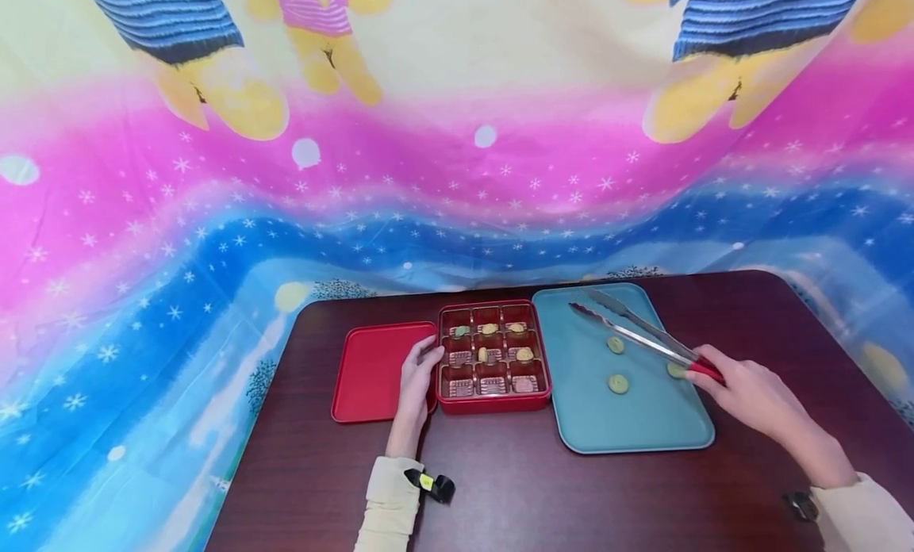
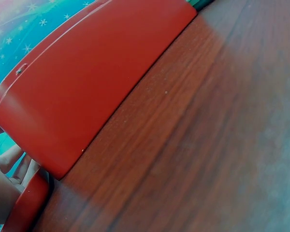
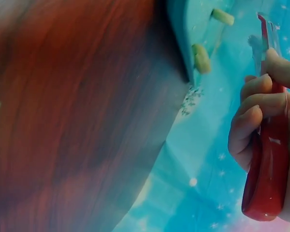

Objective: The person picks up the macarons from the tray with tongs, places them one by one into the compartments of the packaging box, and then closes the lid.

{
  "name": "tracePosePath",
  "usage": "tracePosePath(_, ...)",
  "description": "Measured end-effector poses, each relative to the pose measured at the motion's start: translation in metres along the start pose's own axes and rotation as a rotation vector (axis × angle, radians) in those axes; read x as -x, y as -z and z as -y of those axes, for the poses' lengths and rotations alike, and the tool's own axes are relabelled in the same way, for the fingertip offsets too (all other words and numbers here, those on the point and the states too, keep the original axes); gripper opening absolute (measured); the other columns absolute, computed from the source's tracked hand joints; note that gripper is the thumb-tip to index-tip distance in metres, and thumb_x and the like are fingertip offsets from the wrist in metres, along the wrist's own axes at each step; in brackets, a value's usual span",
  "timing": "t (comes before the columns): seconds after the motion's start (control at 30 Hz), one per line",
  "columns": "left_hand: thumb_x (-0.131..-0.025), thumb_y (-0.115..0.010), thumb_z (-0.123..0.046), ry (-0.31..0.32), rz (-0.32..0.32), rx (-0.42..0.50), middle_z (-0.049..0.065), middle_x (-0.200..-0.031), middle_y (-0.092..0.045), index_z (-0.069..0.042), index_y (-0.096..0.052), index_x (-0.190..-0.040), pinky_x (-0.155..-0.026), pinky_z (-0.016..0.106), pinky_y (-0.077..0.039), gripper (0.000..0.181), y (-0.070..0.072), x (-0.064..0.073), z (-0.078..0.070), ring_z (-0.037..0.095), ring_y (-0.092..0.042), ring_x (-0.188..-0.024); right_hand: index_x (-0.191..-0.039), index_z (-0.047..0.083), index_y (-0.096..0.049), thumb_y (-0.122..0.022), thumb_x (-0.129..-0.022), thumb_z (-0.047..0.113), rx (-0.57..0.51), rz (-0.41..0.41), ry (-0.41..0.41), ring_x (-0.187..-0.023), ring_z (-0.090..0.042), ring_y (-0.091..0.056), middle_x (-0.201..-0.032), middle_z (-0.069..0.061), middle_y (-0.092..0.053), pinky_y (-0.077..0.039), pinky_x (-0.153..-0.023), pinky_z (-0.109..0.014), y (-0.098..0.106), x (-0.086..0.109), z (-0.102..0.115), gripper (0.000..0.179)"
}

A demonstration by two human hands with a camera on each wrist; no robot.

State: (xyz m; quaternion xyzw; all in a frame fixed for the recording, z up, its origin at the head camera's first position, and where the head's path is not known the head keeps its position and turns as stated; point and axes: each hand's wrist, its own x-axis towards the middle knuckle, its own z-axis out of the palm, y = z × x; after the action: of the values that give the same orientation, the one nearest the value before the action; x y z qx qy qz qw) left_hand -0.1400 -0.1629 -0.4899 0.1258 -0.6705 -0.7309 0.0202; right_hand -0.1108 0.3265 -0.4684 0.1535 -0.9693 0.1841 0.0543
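Observation:
My right hand (image 1: 750, 397) grips the red handle of metal tongs (image 1: 646, 339), whose spread tips hang over the back of a teal tray (image 1: 593, 425); nothing shows between them. Green cookies (image 1: 617, 384) lie on the tray, one partly covered by the tongs and hand. In the right wrist view, fingers wrap the red handle (image 3: 273, 164). My left hand (image 1: 416, 377) rests along the left side of a red box (image 1: 493, 405), fingers at its wall. Small cookies (image 1: 524, 354) sit in some compartments of the box's clear insert: a green one back left, yellowish ones back and middle, a pinkish one front right.
A red lid (image 1: 367, 377) lies flat left of the box, partly under my left hand and forearm. The tray stands close against the box's right side. All rest on a dark wooden table (image 1: 514, 488), with a patterned cloth (image 1: 457, 179) hanging behind its back edge.

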Motion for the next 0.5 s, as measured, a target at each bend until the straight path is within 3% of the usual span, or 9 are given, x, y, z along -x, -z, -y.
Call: tracePosePath(0.5,-0.102,-0.064,-0.014,-0.007,0.004,0.01,0.021,-0.134,-0.061,0.005,-0.055,-0.144,-0.105,0.045,-0.046,0.047,0.001,-0.001,0.002,0.025,-0.061,-0.117,-0.106,0.016,-0.052,-0.075,-0.096,0.029,0.061,0.022,-0.037,-0.051,-0.012,-0.032,-0.063,0.006,-0.033,-0.028,-0.048,-0.03,0.001,0.02,-0.025,0.028)
